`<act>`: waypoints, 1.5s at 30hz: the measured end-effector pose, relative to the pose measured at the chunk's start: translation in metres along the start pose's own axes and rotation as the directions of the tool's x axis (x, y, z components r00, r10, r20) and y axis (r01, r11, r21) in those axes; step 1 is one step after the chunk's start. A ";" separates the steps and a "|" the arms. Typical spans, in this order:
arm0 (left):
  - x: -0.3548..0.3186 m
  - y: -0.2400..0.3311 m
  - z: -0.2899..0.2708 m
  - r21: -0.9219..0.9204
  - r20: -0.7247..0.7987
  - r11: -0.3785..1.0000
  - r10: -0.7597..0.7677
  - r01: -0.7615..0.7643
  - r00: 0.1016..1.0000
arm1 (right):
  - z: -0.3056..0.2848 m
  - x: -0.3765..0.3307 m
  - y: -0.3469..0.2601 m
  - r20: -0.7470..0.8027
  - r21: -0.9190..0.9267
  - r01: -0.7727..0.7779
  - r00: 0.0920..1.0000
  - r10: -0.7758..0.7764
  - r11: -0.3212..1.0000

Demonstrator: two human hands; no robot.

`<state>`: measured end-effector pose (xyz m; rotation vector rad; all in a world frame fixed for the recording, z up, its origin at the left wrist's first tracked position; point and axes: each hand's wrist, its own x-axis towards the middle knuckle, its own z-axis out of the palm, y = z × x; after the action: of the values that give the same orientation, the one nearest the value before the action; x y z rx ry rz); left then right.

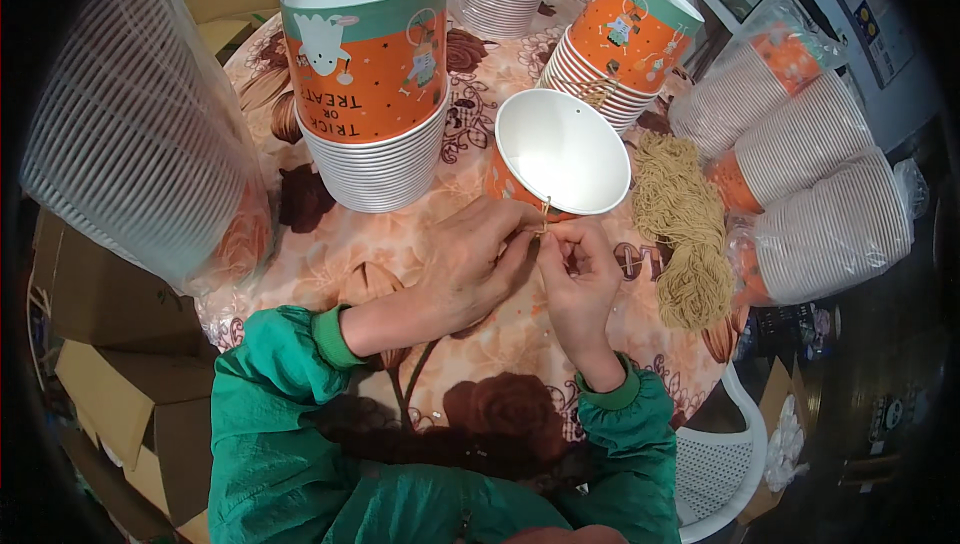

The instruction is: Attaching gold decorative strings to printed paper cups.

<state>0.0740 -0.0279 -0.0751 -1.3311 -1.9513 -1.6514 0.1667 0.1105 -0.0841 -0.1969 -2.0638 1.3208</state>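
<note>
An orange paper bucket (560, 159) with a white inside lies tilted on the table, its mouth toward me. A small hole shows in its far wall. At its near rim runs a thin tan string (546, 212). My left hand (470, 264) pinches the string just outside the rim, fingers closed. Right beside it, my right hand (580, 269) has thumb and forefinger closed on the same string. The fingertips of both hands meet there, and they partly hide the string. To the right of the bucket rests a bundle of tan string (682, 229).
Upside-down bucket stacks stand at the back left (370, 74) and back right (630, 39). A tall plastic-wrapped stack (140, 134) rises at far left; wrapped stacks (820, 214) lie at right. Below the flowered table (470, 344) are cardboard boxes (110, 384) and a white chair (720, 464).
</note>
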 end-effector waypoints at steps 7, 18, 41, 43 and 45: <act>0.005 -0.003 -0.001 -0.369 0.186 0.814 -0.409 0.449 0.893 | -0.004 0.005 -0.012 0.017 0.157 -0.191 0.981 0.191 0.969; 0.008 -0.017 0.000 -0.430 0.379 0.719 -0.404 0.545 0.832 | -0.015 0.003 -0.007 0.258 0.432 -0.445 0.894 0.365 0.784; 0.008 -0.023 0.000 -0.565 0.535 0.461 -0.427 0.685 0.729 | -0.011 -0.003 -0.013 0.269 0.452 -0.456 0.889 0.370 0.766; 0.008 -0.023 0.000 -0.551 0.533 0.475 -0.433 0.686 0.727 | -0.010 -0.006 -0.013 0.238 0.425 -0.421 0.906 0.349 0.802; 0.009 -0.021 0.000 -0.537 0.531 0.488 -0.438 0.688 0.725 | -0.010 -0.008 -0.010 0.231 0.416 -0.458 0.889 0.396 0.785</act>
<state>0.0529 -0.0220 -0.0828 -1.2805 -2.1921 -2.9434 0.1811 0.1102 -0.0767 -0.3922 -1.7948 2.1211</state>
